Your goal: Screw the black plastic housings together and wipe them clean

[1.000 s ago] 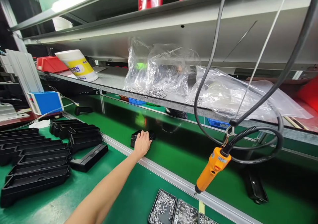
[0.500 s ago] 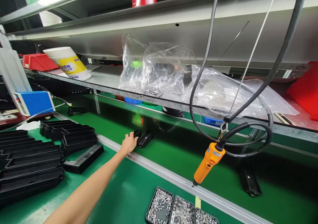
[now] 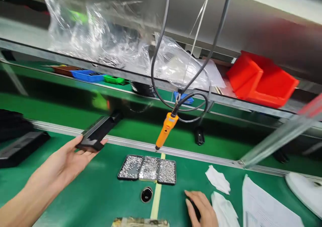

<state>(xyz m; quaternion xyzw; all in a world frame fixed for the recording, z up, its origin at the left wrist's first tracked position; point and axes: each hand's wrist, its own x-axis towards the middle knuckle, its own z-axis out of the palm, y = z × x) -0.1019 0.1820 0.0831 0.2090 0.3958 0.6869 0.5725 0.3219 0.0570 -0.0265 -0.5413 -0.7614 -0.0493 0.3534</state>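
Note:
My left hand (image 3: 65, 158) holds one end of a long black plastic housing (image 3: 100, 130), lifted over the green bench with its far end toward the conveyor. My right hand (image 3: 201, 209) rests low on the bench, fingers curled over a small dark object that is mostly hidden. An orange electric screwdriver (image 3: 166, 130) hangs on a black cable above three small black trays of screws (image 3: 148, 168).
A round black ring (image 3: 146, 194) lies in front of the trays. White wipes (image 3: 218, 179) and paper sheets (image 3: 266, 207) lie at right. Black housings (image 3: 17, 146) sit at left. A red bin (image 3: 261, 79) and plastic bags (image 3: 100, 36) are on the shelf.
My left hand grasped the black housing on the conveyor and drew it back toward me. The view swung right and down, and my right hand came into view.

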